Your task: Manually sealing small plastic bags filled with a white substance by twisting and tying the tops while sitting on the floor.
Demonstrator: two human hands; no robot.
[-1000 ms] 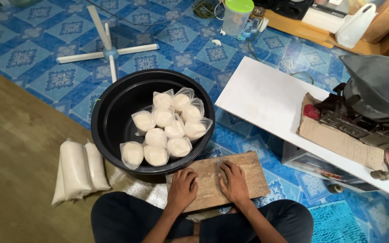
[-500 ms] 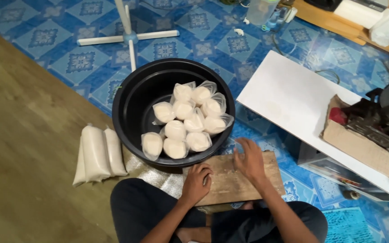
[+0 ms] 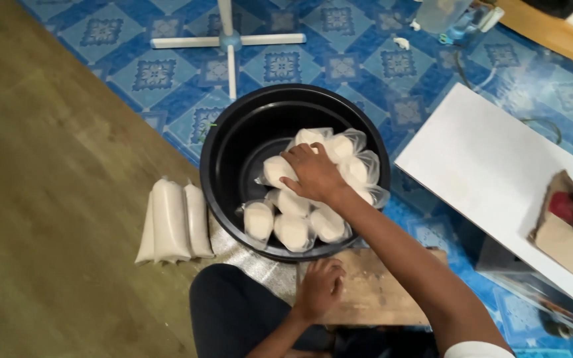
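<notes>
Leftmost, 3 long white filled bags (image 3: 170, 222) lie side by side on the floor, just beside the black basin (image 3: 233, 152). Inside the basin sits a heap of small clear bags of white stuff (image 3: 293, 229), crowded toward its near and right side. The left hand (image 3: 319, 288) rests flat, fingers loosely spread, on the wooden board (image 3: 379, 292), holding nothing. The right hand (image 3: 313, 174) reaches into the basin, its grip curled over 1 small bag (image 3: 274, 169) at the top of the heap; whether it has closed on it I cannot tell. Judging by this, picking a bag is the step in hand, calling for a firm close and lift. Farther right lies a white panel (image 3: 492, 166).
</notes>
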